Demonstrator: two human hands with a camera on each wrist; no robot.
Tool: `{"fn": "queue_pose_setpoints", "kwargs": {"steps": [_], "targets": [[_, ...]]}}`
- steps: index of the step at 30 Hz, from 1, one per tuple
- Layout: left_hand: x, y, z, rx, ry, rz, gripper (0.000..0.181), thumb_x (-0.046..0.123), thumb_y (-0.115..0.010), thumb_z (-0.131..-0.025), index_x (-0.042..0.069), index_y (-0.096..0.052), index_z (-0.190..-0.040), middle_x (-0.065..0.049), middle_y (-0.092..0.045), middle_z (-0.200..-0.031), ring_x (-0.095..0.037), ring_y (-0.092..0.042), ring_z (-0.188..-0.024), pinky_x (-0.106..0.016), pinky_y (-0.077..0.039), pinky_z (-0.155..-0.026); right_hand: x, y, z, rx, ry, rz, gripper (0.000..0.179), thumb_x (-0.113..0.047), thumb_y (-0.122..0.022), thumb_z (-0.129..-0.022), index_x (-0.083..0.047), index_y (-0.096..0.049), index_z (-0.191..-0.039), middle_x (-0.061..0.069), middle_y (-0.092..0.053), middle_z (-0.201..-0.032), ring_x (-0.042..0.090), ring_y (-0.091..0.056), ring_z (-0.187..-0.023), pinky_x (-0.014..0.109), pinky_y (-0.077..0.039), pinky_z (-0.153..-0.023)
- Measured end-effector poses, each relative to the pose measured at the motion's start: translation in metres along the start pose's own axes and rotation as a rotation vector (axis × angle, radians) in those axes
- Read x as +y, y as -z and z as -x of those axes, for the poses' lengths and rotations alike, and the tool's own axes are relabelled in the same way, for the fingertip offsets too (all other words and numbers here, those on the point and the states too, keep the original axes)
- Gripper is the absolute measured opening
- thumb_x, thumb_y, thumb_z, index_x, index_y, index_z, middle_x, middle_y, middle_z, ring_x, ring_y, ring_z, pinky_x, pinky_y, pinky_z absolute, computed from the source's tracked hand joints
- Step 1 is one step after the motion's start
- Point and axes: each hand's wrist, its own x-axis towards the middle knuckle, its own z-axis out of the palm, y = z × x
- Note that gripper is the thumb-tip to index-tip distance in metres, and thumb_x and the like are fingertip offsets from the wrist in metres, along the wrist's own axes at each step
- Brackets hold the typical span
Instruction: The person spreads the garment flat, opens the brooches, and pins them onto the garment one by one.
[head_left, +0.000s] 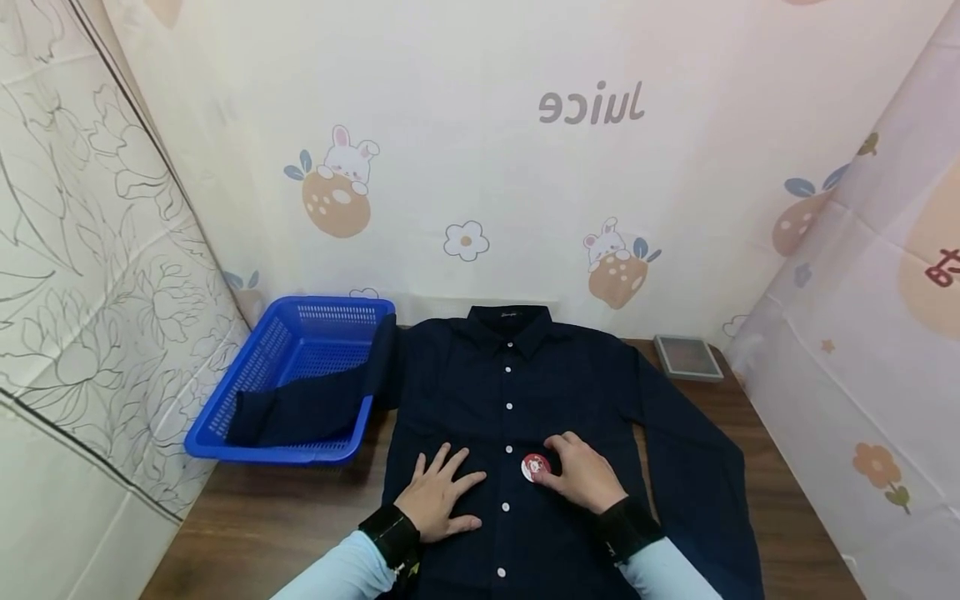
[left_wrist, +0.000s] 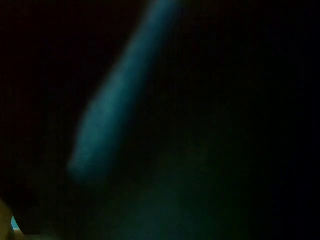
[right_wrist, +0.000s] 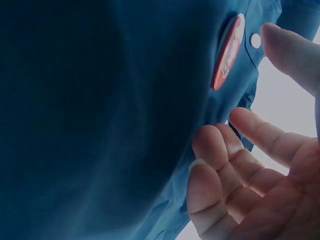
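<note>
A dark navy button-up shirt (head_left: 457, 392) lies front side up on the table, collar at the far end. On its chest, right of the button row, sits a round red and white badge (head_left: 536, 467). My left hand (head_left: 437, 498) rests on the shirt's left half with fingers spread. Beside the badge is my right hand (head_left: 588, 473), its thumb and forefinger at the badge's right edge. The right wrist view shows those fingers (right_wrist: 210, 145) loosely bent, with a gap between them and the badge (right_wrist: 229, 52). Mostly dark, the left wrist view hides the left hand's contact.
A blue plastic basket (head_left: 281, 333) stands left of the shirt, with one sleeve (head_left: 300, 408) lying inside it. The other sleeve (head_left: 701, 467) runs down the right side. A small grey-framed flat box (head_left: 687, 358) lies at the back right of the wooden table (head_left: 787, 517). Printed curtains surround the table.
</note>
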Motion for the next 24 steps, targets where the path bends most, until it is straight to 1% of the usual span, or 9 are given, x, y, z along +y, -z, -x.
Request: {"fn": "queue_pose_setpoints", "kwargs": {"steps": [4, 8, 11, 15, 20, 24], "targets": [[-0.0006, 0.0022, 0.0002, 0.003, 0.007, -0.004, 0.069, 0.074, -0.049, -0.083, 0.036, -0.046, -0.141, -0.009, -0.033, -0.152, -0.041, -0.026, -0.139, -0.072, -0.028, -0.095, -0.0028, -0.0043, -0.0038, 0.001, 0.024, 0.007, 0.053, -0.044, -0.081, -0.073, -0.013, -0.065, -0.114, 0.002, -0.058, -0.103, 0.015, -0.056, -0.082, 0.039, -0.048, -0.068], [0.0001, 0.0028, 0.0002, -0.004, 0.005, 0.005, 0.07, 0.074, -0.049, -0.083, 0.037, -0.046, -0.142, -0.008, -0.032, -0.152, -0.041, -0.025, -0.139, -0.072, -0.028, -0.096, -0.0021, -0.0057, -0.005, -0.012, 0.022, 0.0, 0.055, -0.042, -0.083, -0.072, -0.013, -0.064, -0.115, 0.002, -0.058, -0.103, 0.015, -0.056, -0.083, 0.039, -0.048, -0.068], [0.0003, 0.0007, 0.0, -0.01, 0.01, 0.006, 0.07, 0.074, -0.048, -0.083, 0.037, -0.045, -0.142, -0.008, -0.031, -0.153, -0.04, -0.024, -0.14, -0.072, -0.027, -0.097, -0.0001, -0.0058, -0.0045, -0.027, 0.016, -0.004, 0.057, -0.042, -0.083, -0.072, -0.013, -0.064, -0.116, 0.002, -0.058, -0.103, 0.015, -0.056, -0.083, 0.039, -0.048, -0.068], [0.0009, 0.0003, -0.0007, -0.01, 0.019, -0.006, 0.069, 0.074, -0.048, -0.083, 0.038, -0.044, -0.142, -0.007, -0.031, -0.153, -0.039, -0.023, -0.14, -0.071, -0.026, -0.098, 0.0014, -0.0047, -0.0037, -0.022, 0.018, -0.009, 0.057, -0.042, -0.083, -0.071, -0.013, -0.064, -0.116, 0.002, -0.058, -0.103, 0.015, -0.056, -0.083, 0.039, -0.048, -0.068], [0.0032, 0.0061, -0.0002, -0.021, 0.015, -0.005, 0.069, 0.072, -0.05, -0.083, 0.037, -0.045, -0.142, -0.008, -0.031, -0.153, -0.04, -0.024, -0.14, -0.071, -0.027, -0.097, 0.0002, -0.0038, -0.0031, -0.015, 0.021, -0.011, 0.056, -0.04, -0.084, -0.07, -0.015, -0.064, -0.116, 0.002, -0.058, -0.104, 0.018, -0.057, -0.088, 0.041, -0.049, -0.071], [0.0047, 0.0097, 0.0007, -0.041, 0.019, 0.0, 0.068, 0.07, -0.052, -0.084, 0.036, -0.045, -0.142, -0.009, -0.031, -0.153, -0.04, -0.024, -0.14, -0.071, -0.027, -0.097, -0.0028, -0.0043, -0.0036, -0.031, 0.033, -0.014, 0.057, -0.04, -0.085, -0.069, -0.015, -0.064, -0.116, 0.001, -0.058, -0.104, 0.019, -0.057, -0.09, 0.042, -0.049, -0.072]]}}
